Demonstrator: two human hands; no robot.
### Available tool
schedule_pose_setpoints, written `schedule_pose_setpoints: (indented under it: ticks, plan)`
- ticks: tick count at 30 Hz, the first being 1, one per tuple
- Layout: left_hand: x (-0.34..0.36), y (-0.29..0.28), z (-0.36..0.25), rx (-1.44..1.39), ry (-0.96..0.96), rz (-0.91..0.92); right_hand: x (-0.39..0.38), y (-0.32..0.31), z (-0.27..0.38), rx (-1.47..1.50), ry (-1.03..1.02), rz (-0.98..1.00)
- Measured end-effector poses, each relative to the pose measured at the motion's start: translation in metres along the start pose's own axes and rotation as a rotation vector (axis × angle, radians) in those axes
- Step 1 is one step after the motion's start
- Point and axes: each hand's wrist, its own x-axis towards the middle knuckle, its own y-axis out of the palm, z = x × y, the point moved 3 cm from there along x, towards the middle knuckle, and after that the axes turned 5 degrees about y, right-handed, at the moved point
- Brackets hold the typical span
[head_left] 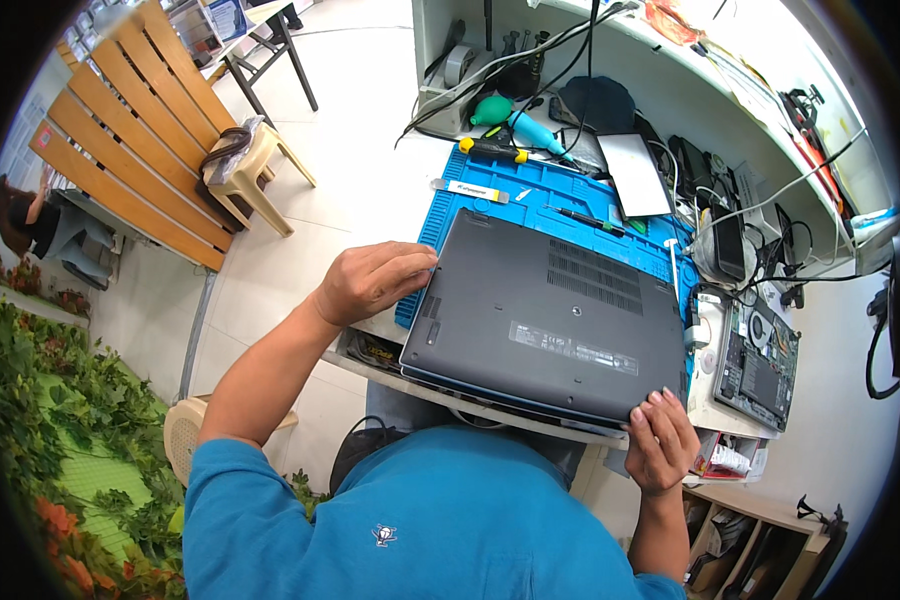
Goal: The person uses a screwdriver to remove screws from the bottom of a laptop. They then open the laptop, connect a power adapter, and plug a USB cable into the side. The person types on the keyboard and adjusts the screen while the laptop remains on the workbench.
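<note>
A closed dark grey laptop (510, 310) lies underside up on the bench, showing a vent grille, a printed label and rubber feet. It rests partly on a blue repair mat (432, 225), and its near edge reaches the bench front. My left hand (375, 283) grips the laptop's left edge with bent fingers, thumb side hidden. At the near right corner, my right hand (660, 440) holds on with curled fingertips. Beyond the laptop lie a thin precision screwdriver (582, 218) and a flat pry tool (470, 190) on the mat.
An opened laptop base (760, 355) with bare circuit board sits to the right. A yellow-black screwdriver (493, 151), a green air blower (491, 110) and a white board (637, 175) are at the back. Cables (560, 50) hang above. A plastic stool (255, 170) stands left.
</note>
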Motion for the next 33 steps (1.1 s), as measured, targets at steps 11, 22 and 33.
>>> schedule_pose_setpoints:
  ticks: [11,22,33]
  plan:
    - [-0.009,-0.011,-0.008,-0.123,-0.249,0.048,-0.038,0.021,0.01,-0.013,0.045,0.066]
    - [0.117,0.04,-0.171,0.078,0.15,0.575,0.007,-0.002,0.001,-0.048,0.049,-0.086]
    - [0.149,0.06,-0.181,0.319,0.248,0.855,-0.048,0.012,0.046,0.627,0.678,-0.17]
